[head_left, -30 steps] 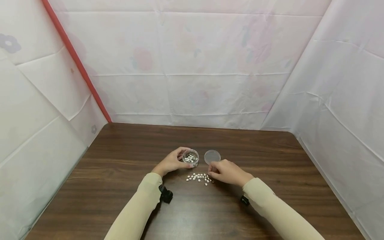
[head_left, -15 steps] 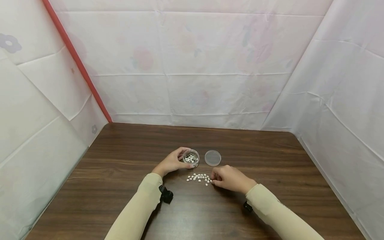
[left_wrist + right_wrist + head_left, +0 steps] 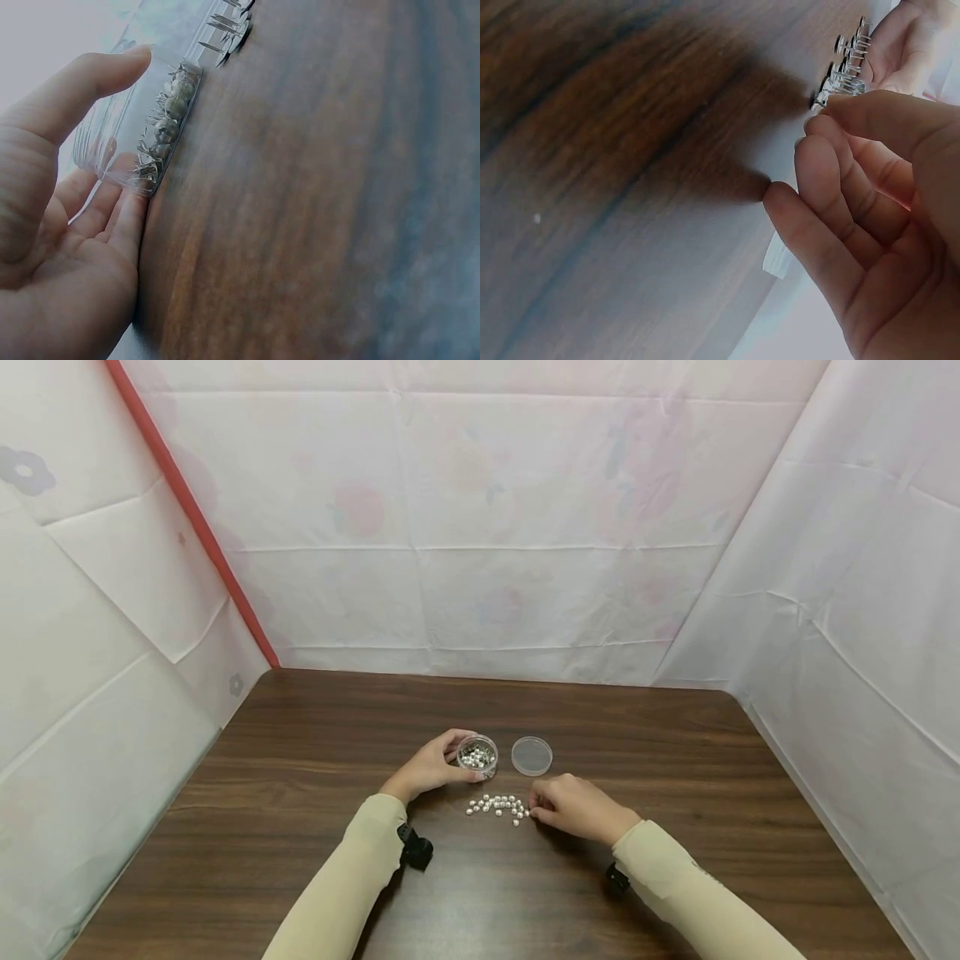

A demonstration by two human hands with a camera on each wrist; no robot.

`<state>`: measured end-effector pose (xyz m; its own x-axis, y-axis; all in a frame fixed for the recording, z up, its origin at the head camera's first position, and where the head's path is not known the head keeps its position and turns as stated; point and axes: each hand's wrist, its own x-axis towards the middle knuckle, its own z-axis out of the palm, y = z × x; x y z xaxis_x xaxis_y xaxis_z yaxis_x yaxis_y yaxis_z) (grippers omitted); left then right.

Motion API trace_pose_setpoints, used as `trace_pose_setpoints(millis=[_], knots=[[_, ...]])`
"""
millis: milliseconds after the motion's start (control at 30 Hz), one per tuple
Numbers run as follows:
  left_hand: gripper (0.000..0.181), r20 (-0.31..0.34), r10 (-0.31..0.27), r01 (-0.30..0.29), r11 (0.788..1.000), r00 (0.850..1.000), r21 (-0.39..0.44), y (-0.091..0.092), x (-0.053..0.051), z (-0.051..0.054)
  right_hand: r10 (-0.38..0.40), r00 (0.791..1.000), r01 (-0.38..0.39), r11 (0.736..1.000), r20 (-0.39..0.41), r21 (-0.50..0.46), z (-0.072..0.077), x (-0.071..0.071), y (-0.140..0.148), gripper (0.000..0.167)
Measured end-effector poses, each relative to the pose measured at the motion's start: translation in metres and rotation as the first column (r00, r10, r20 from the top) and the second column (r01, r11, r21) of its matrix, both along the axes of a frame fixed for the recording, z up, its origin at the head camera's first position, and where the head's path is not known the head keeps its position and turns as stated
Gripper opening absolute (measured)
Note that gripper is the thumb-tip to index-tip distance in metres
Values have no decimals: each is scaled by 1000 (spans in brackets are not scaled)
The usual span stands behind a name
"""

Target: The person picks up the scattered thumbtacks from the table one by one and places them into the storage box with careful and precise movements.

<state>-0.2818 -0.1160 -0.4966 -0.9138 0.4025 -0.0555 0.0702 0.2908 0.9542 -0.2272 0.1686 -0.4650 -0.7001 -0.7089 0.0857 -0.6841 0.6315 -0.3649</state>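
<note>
In the head view, my left hand (image 3: 429,767) grips a clear round plastic box (image 3: 494,767) standing on the table, thumb in front and fingers behind. Silver thumbtacks (image 3: 166,129) lie in its bottom, as the left wrist view shows. A loose group of thumbtacks (image 3: 498,803) is spread in front of the box, their pins pointing up. At the right end of that group is my right hand (image 3: 576,808), its thumb and index finger pinching a thumbtack (image 3: 820,103) low at the tabletop. The fingertips partly hide that tack.
A clear round lid (image 3: 532,757) lies flat to the right of the box, behind the right hand. The dark wooden table (image 3: 315,718) is bordered by white cloth walls (image 3: 480,568) at the back and both sides.
My right hand has drawn back from beside the lid, toward me and slightly right, to the end tack, then stayed there. The left hand and box have not moved.
</note>
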Motion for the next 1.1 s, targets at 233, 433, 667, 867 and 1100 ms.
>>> trace_pose_setpoints(millis=[233,433,667,867,1100], knots=[[76,-5,-4,4,1000,1000,-9,0,-1,-1,-13,999,14,1000,30,-8,0,-1,2,11],[76,-12,-7,7,1000,1000,-7,0,-1,-3,-14,997,16,1000,75,-23,0,-4,4,9],[74,6,1,-1,1000,1000,19,0,-2,-3,5,995,2,998,97,-70,2,-14,4,8],[73,9,-4,4,1000,1000,27,0,-2,-5,-26,997,34,993,74,-111,7,-21,1,7],[74,9,-1,1,1000,1000,16,-1,-1,-3,-80,997,81,987,15,-141,10,-29,-10,5]])
